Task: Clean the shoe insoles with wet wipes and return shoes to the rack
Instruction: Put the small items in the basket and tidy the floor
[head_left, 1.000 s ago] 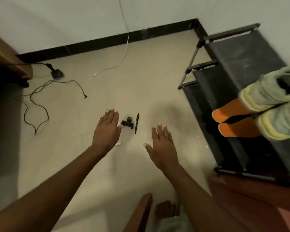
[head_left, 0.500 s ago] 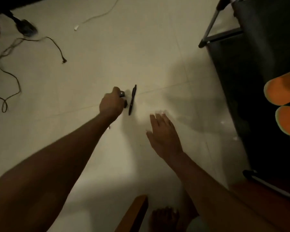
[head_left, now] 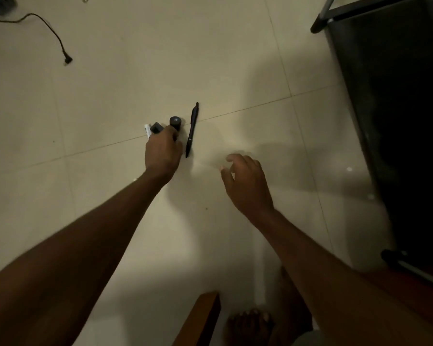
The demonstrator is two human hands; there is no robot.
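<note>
Black cable end [head_left: 66, 61] lies on the tiled floor [head_left: 135, 58] at far left. Left hand [head_left: 163, 151] grips a small black clip-like device [head_left: 166, 126] on the floor; a black pen [head_left: 192, 129] lies just beside it. Right hand [head_left: 248, 183] hovers near, fingers loosely curled, holding nothing. Shoe rack [head_left: 390, 96] stands at right edge; bare floor lies between. No shoes visible.

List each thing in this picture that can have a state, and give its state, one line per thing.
Left hand: fingers curled on the small black gadget on the floor.
Right hand: loosely curled, holding nothing, above the floor.
Pen: lying flat on the tile, untouched, just right of the gadget.
Cable: loose on the floor, plug end free.
Shoe rack: standing at right; no shoes visible on the part in view.
</note>
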